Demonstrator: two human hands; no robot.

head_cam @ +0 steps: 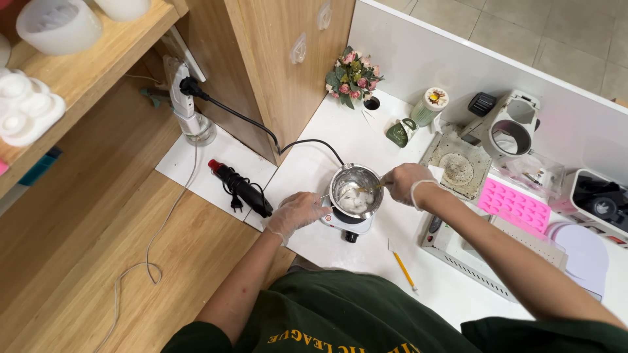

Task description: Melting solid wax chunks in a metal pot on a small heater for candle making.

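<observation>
A small steel pot (356, 189) with white chunks inside stands on a little white hot plate (347, 225) on the white table (314, 157). My left hand (296, 212), in a clear glove, grips the pot's side near its handle. In my gloved right hand (405, 183) is a thin wooden stick (367, 188), its tip dipped in the white chunks.
A black heat gun (241, 188) lies left of the pot. A pencil (403, 268) lies in front of it. To the right are a pink silicone mould (513, 206), a scale, a white machine (510, 127), cups and a flower bunch (353, 75). Wooden shelves stand at the left.
</observation>
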